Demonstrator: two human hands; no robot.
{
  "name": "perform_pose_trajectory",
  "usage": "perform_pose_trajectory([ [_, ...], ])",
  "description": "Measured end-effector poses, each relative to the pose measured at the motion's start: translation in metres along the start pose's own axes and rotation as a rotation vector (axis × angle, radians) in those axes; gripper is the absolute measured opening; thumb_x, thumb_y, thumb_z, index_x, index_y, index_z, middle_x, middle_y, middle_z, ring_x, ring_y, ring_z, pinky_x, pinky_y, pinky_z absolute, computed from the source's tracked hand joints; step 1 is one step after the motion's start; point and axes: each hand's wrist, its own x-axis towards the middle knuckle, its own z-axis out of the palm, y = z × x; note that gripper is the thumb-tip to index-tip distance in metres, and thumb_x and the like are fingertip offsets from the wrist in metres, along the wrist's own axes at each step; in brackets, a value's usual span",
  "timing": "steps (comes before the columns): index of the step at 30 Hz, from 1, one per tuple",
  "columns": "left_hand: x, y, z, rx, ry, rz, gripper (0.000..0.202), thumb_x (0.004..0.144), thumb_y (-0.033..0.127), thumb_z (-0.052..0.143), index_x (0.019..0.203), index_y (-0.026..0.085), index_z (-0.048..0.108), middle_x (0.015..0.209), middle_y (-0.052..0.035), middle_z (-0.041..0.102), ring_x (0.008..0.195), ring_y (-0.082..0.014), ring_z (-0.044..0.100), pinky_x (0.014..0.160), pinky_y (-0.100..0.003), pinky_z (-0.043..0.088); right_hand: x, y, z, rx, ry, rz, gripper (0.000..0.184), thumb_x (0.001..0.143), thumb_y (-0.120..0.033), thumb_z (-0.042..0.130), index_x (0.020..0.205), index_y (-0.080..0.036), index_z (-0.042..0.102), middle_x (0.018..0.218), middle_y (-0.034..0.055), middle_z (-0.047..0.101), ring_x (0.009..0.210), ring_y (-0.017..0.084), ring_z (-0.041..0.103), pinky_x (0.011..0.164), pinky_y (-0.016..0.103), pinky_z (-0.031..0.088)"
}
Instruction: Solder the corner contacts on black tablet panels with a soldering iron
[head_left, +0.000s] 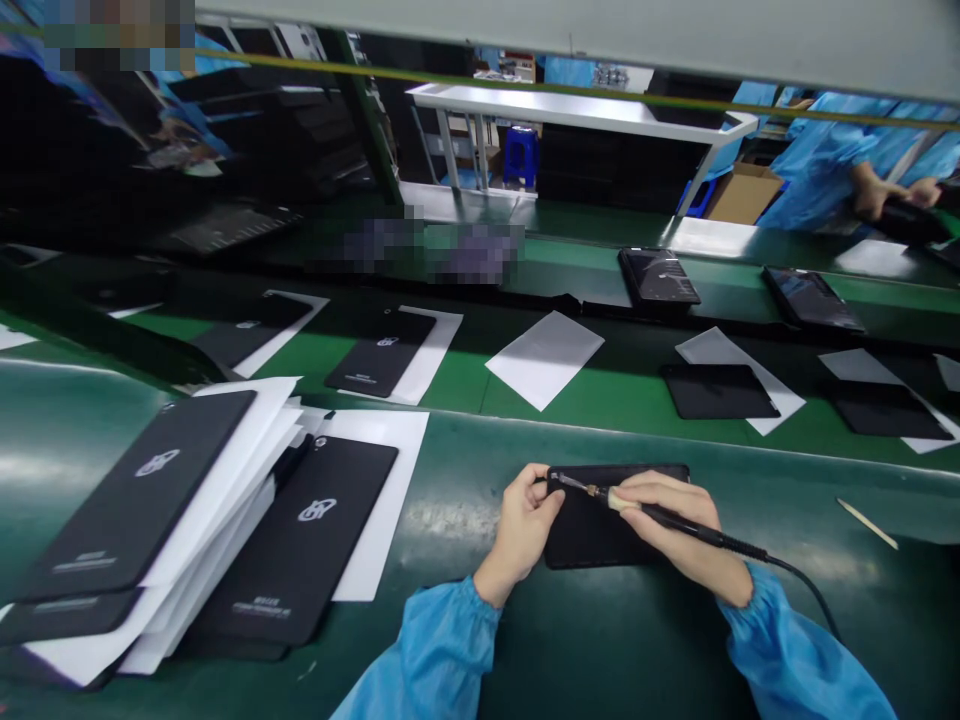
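Lay long axis nine-to-three on the bench (525,650), tablet (600,525), steadied at its nine o'clock end by half-curled left hand (523,530), nearer than right hand (686,535), closed around iron (675,518), tip toward ten o'clock corner.

A matt black plastic tablet back (600,525) lies on a smooth, slightly glossy dark green surface (480,480). The soldering iron (660,512) has a shiny metal tip, a pale grip collar and a black plastic handle. Stacked covers (300,540) are matt black, between smooth white paper sheets (390,470). Sleeves (435,650) are thin blue cloth.
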Motion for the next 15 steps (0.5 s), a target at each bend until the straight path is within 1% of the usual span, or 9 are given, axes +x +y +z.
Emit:
perform_pose_trajectory([
  [5, 0.000, -0.001, 0.000, -0.008, -0.007, -0.003, 0.031, 0.074, 0.029, 0.076, 0.093, 0.018, 0.054, 0.073, -0.0015, 0.074, 0.058, -0.0135, 0.066, 0.056, -0.021, 0.050, 0.003, 0.003, 0.004, -0.006, -0.026, 0.007, 0.017, 0.090, -0.022, 0.066, 0.103, -0.023, 0.076, 0.098, 0.0061, 0.075, 0.088, 0.018, 0.072, 0.079, 0.028, 0.059],
  [10, 0.001, 0.000, -0.001, 0.002, -0.008, 0.003, 0.031, 0.075, 0.029, 0.076, 0.093, 0.018, 0.054, 0.073, -0.0020, 0.074, 0.059, -0.0137, 0.066, 0.058, -0.022, 0.050, 0.003, -0.001, 0.007, -0.030, -0.025, -0.001, 0.016, 0.089, -0.022, 0.066, 0.102, -0.022, 0.075, 0.096, 0.0062, 0.075, 0.087, 0.018, 0.073, 0.078, 0.028, 0.059],
  [12, 0.001, 0.001, -0.001, 0.004, 0.001, 0.007, 0.030, 0.074, 0.028, 0.076, 0.093, 0.018, 0.054, 0.074, -0.0020, 0.074, 0.060, -0.0136, 0.067, 0.058, -0.022, 0.050, -0.001, -0.003, 0.007, -0.049, 0.013, -0.019, 0.014, 0.089, -0.020, 0.066, 0.100, -0.022, 0.075, 0.092, 0.0051, 0.075, 0.084, 0.018, 0.073, 0.076, 0.027, 0.059],
  [15, 0.000, 0.003, 0.001, -0.001, 0.015, 0.007, 0.030, 0.074, 0.028, 0.076, 0.092, 0.018, 0.054, 0.073, -0.0016, 0.074, 0.059, -0.0129, 0.066, 0.057, -0.021, 0.049, -0.009, -0.006, 0.010, -0.108, 0.160, -0.043, 0.011, 0.087, -0.016, 0.066, 0.094, -0.022, 0.074, 0.087, 0.0032, 0.076, 0.080, 0.017, 0.074, 0.073, 0.026, 0.059],
])
